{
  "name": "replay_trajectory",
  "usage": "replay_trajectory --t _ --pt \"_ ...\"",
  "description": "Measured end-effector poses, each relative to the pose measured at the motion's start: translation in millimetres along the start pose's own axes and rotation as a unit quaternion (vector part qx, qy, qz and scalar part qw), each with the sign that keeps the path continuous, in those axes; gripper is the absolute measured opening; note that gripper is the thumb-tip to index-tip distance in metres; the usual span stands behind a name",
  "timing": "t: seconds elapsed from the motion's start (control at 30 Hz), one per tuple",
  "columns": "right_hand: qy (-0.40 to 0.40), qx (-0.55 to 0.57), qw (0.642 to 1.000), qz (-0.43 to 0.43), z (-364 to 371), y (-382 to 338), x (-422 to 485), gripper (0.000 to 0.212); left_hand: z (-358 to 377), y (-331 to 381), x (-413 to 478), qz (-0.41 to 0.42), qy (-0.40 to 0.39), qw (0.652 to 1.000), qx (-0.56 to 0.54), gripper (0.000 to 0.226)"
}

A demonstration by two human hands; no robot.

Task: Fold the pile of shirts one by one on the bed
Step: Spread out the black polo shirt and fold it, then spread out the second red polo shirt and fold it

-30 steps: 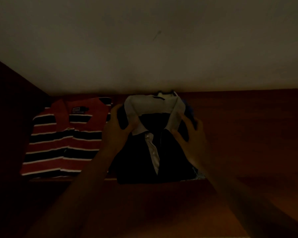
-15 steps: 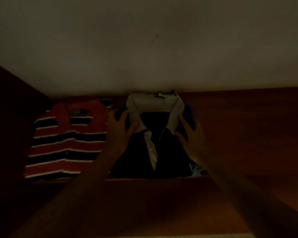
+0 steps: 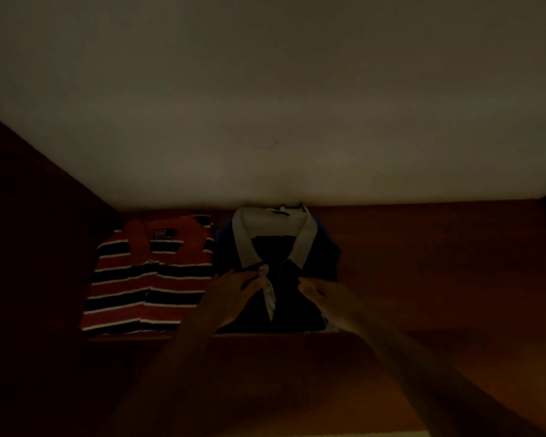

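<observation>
Dim light: a plain pale wall [image 3: 265, 105] behind a reddish-brown wooden shelf [image 3: 438, 263], dark side panel [image 3: 29, 216] at left.

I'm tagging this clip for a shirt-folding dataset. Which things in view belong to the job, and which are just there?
Belong to the job:
folded navy polo shirt with pale collar; left hand and right hand, both on its front; folded red striped polo shirt beside it.

Just there:
wooden shelf; pale wall behind.
</observation>
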State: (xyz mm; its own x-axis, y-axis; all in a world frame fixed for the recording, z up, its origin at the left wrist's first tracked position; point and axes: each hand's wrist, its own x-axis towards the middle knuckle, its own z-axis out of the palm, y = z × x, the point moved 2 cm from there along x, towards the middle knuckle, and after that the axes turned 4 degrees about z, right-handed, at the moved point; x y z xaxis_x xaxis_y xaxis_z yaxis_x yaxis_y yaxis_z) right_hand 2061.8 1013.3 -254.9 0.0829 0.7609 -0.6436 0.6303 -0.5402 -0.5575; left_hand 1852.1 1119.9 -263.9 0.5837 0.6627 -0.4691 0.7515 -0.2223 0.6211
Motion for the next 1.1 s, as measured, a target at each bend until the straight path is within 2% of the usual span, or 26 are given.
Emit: replay_trajectory --t 0.03,0.1,0.17,0.2,0.3,0.4,0.5,0.57,0.67,0.77,0.97,1.1 --pt "0.007 0.026 1.0 0.003 -12.3 -12.1 -10.4 0.05 -14.0 12.8 -2.4 -0.01 -0.011 0.999 -0.048 0.051" --pt "0.045 0.052 0.997 -0.023 -40.0 -38.8 -39.5 0.041 -49.3 45.3 -18.1 -0.015 0.021 0.991 -0.128 0.044" --pt "0.084 0.047 0.994 -0.056 -71.9 -70.7 -80.4 0.017 -85.8 78.3 -54.1 -0.006 0.069 0.986 -0.154 0.037" --pt "0.095 0.033 0.992 -0.075 -88.2 -89.6 -103.5 0.012 -103.3 93.1 -80.0 -0.003 0.091 0.983 -0.158 0.035" --pt "0.089 -0.007 0.985 -0.146 -126.5 -144.0 -170.0 0.018 -146.9 124.7 -173.0 -0.017 0.149 0.975 -0.164 0.023" --pt "0.043 -0.027 0.976 -0.212 -143.4 -197.7 -240.0 0.02 -182.6 150.0 -293.5 -0.041 0.23 0.964 -0.129 0.015" --pt "0.008 -0.082 0.959 -0.271 -137.0 -244.4 -311.3 0.033 -189.5 177.1 -417.1 -0.075 0.272 0.952 -0.116 0.02" --pt "-0.028 -0.113 0.938 -0.326 -120.6 -272.5 -354.9 0.027 -177.2 190.0 -495.4 -0.124 0.31 0.933 -0.131 0.01" --pt "-0.116 -0.148 0.911 -0.368 -79.8 -310.7 -409.9 0.015 -147.7 203.4 -607.2 -0.209 0.384 0.891 -0.122 0.009" --pt "-0.176 -0.202 0.866 -0.422 -22.8 -349.5 -459.5 0.022 -113.2 215.1 -708.5 -0.283 0.434 0.842 -0.15 0.019" --pt "-0.283 -0.309 0.727 -0.544 136.1 -409.9 -578.6 0.024 -3.0 228.8 -889.4 -0.397 0.547 0.706 -0.211 0.018" --pt "-0.365 -0.366 0.622 -0.588 250.1 -421.0 -677.5 0.019 92.3 248.0 -985.8 -0.449 0.609 0.602 -0.254 0.019"
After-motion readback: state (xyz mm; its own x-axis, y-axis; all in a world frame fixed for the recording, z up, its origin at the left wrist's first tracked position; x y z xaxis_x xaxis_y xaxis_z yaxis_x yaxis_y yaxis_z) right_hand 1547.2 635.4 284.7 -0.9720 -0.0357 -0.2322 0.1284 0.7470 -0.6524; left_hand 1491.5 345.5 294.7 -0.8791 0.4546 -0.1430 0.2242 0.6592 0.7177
